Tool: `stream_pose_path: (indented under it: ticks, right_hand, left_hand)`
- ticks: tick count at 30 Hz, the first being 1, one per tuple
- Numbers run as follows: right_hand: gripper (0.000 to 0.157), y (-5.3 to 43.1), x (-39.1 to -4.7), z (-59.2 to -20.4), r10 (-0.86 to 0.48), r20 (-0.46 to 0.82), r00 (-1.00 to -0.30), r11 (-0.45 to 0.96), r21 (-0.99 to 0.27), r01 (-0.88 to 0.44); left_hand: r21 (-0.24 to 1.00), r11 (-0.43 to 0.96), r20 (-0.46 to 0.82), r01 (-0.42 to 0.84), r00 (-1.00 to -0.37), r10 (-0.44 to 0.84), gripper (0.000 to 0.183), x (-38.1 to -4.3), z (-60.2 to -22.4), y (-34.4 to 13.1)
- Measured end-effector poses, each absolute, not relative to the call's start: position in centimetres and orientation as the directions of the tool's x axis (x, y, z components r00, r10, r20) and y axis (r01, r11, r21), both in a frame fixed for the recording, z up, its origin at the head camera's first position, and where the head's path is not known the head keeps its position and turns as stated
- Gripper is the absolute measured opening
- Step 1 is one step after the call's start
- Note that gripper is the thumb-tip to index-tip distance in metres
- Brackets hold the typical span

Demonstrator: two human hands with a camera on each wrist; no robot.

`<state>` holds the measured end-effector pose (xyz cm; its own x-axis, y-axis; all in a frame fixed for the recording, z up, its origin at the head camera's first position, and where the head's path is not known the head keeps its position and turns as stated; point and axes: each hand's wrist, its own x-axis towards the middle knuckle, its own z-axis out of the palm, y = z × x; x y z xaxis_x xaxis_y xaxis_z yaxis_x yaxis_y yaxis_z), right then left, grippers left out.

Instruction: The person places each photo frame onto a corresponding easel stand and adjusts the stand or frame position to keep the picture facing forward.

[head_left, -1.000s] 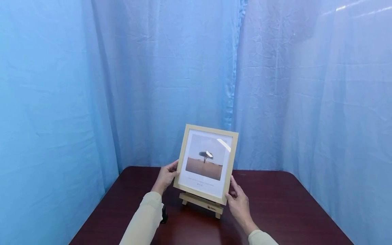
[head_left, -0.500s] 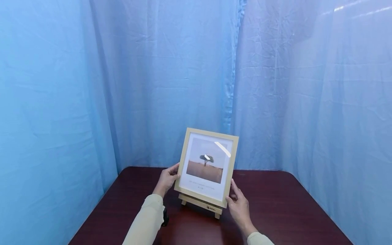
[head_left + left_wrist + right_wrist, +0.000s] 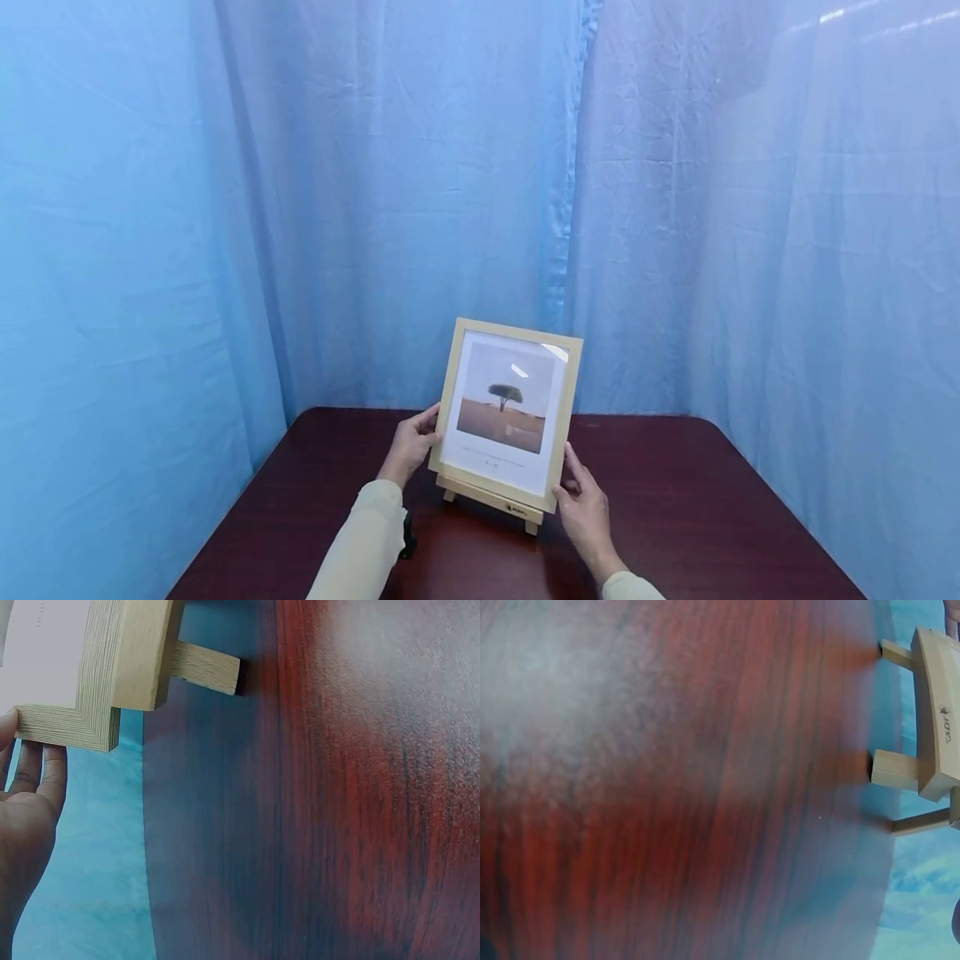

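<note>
A light wooden picture frame (image 3: 563, 417) with a print of a lone tree (image 3: 506, 396) stands tilted on a small wooden easel (image 3: 487, 497). My left hand (image 3: 407, 448) holds the frame's left side low down, with the thumb at the front. On the lower right side, my right hand (image 3: 587, 512) grips it, thumb on the front edge and fingers at the side. The left wrist view shows the frame's corner (image 3: 64, 727) right at the easel's ledge (image 3: 142, 652). Much of the easel is hidden behind the frame.
The easel's legs (image 3: 896, 770) stand on a dark red wooden table (image 3: 660, 492). Blue curtains (image 3: 450, 167) hang around the back and both sides. A black band (image 3: 408, 535) shows beneath the left sleeve (image 3: 360, 542).
The picture frame has come down a little toward the easel's ledge, and both hands have moved down slightly with it. Reflections on its glass have shifted.
</note>
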<state>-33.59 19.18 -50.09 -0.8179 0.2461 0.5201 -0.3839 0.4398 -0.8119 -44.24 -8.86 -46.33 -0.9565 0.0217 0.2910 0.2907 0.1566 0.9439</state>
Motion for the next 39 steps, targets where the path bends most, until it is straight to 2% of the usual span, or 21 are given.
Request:
stream_pose_path:
  ticks: [9,29,39]
  right_hand:
    - [0.073,18.8,-33.4,-50.5,0.247,0.528,-0.812,0.459,-0.802,-0.382]
    - [0.073,19.5,-34.0,-50.5,0.223,0.446,-0.867,0.445,-0.838,-0.317]
    - [0.072,20.1,-34.2,-50.4,0.21,0.45,-0.868,0.476,-0.823,-0.311]
  left_hand:
    - [0.942,0.164,0.297,0.294,-0.955,0.004,0.055,-44.0,-46.6,-8.9]
    - [0.939,0.181,0.299,0.293,-0.954,-0.008,0.055,-43.4,-46.7,-8.9]
    - [0.941,0.159,0.302,0.3,-0.953,0.011,0.053,-42.7,-47.1,-9.1]
